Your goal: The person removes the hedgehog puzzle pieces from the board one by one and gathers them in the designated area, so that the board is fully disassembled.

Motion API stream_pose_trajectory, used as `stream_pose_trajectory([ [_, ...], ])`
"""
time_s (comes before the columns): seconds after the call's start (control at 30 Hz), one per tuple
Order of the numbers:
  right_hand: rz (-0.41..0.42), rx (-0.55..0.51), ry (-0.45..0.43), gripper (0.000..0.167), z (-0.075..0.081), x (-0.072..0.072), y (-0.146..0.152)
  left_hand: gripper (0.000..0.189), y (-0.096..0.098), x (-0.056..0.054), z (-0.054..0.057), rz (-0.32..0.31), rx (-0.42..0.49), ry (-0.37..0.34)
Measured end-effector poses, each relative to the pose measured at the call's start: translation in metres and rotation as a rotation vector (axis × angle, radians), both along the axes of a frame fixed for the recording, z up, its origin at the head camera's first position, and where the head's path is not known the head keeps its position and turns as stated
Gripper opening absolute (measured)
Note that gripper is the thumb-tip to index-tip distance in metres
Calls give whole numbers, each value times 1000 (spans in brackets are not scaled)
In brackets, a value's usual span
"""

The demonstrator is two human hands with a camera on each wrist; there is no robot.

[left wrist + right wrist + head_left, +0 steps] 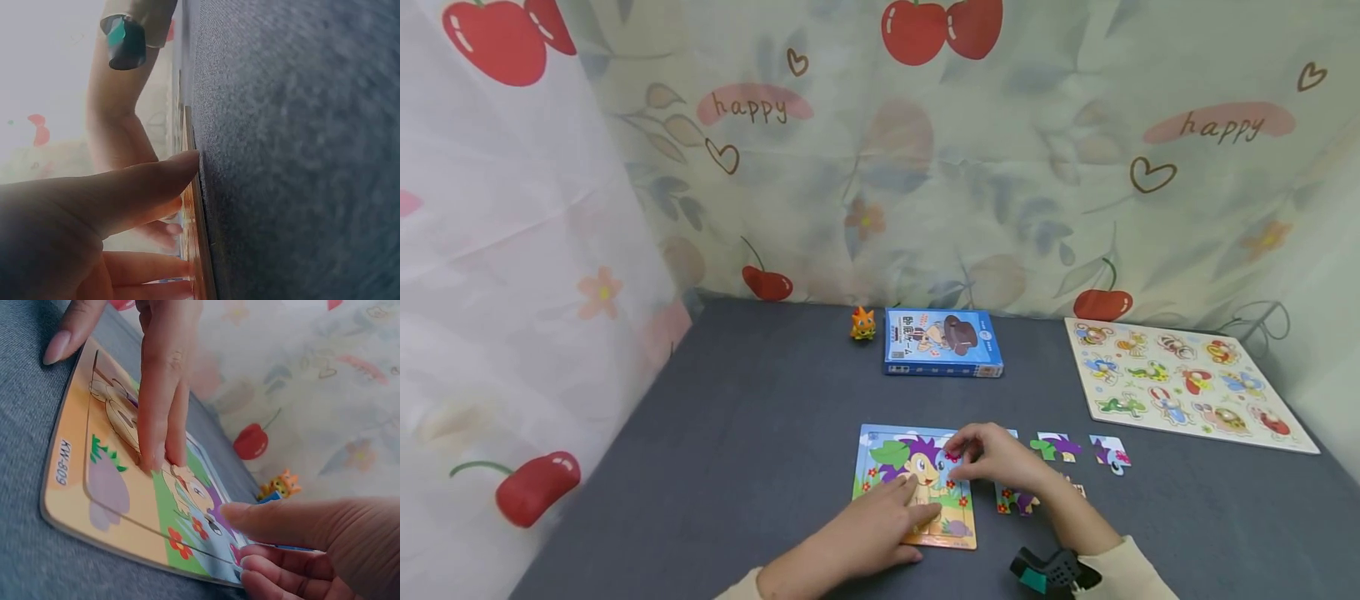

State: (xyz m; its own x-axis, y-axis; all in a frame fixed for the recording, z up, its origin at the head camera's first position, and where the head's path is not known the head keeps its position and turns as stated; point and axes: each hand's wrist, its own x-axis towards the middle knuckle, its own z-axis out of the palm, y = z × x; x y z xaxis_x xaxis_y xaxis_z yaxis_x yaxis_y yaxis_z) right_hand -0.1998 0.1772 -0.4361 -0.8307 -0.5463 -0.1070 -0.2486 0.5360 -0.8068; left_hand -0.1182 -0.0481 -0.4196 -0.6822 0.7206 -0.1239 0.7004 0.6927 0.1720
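A jigsaw puzzle board (957,533) with a purple-haired cartoon character lies flat on the dark table. My left hand (880,521) rests on its lower left part, fingers stretched onto the picture and thumb by the near edge. At the board's upper right, my right hand (996,457) has curled fingers and thumb around a puzzle piece (235,552) with a bit of pink on it, mostly covered by the fingers. Right of the board lie loose pieces: a green and purple piece (1056,447), a pink and purple piece (1109,452) and a piece with red flowers (1015,501).
A blue box (940,342) stands at the back, with a small orange and yellow figurine (862,323) left of it. To the far right lies an insect picture board (1187,383). Patterned curtains (940,183) hang behind the table (737,433) and at its sides.
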Motion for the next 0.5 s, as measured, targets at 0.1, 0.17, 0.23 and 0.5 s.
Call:
stream_pose_trajectory([
  [0.1, 23, 1, -12, 29, -2, 0, -3, 49, 2, 0, 0, 8, -4, -18],
  [0.17, 30, 6, -8, 29, -3, 1, -5, 49, 2, 0, -1, 14, -6, -24],
  [0.23, 31, 15, 7, 29, -4, 2, -7, 50, 2, 1, -1, 21, -9, -24],
  [0.5, 6, 37, 48, 27, -7, 6, -10, 52, 1, 2, -3, 37, 3, -32],
])
